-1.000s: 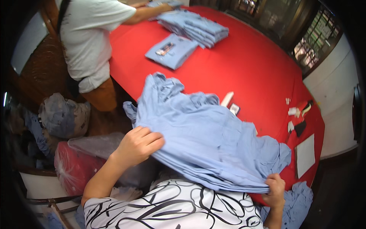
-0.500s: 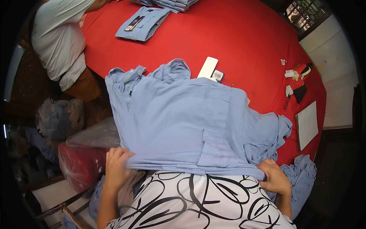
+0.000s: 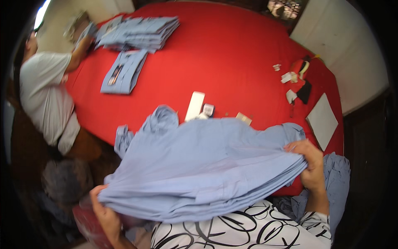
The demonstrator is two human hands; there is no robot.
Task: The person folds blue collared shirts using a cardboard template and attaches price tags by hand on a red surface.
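A light blue shirt [image 3: 186,166] stretches between my two hands, its near edge lifted in front of my body. My left hand [image 3: 107,211] grips the near left corner, thumb on top. At the right corner, my right hand [image 3: 309,162] is closed on the layered cloth, raised higher than the left. The far part of the shirt, with a bunched sleeve [image 3: 163,118], lies on the red-covered table [image 3: 224,58]. Just beyond it are a white card strip [image 3: 195,106], a small printed tag [image 3: 208,110] and a beige card piece [image 3: 244,118].
A folded shirt [image 3: 124,72] lies at the far left, before a stack of folded shirts [image 3: 137,33]. A person in white [image 3: 47,91] works beside it. A white board [image 3: 323,120] and small items [image 3: 296,83] lie at right. More blue cloth [image 3: 336,182] hangs near my right arm.
Both hands have kept hold of the shirt and spread apart, the right one rising. The cloth's near edge has lifted and pulled wider. My view has tilted up, showing more of the far stack.
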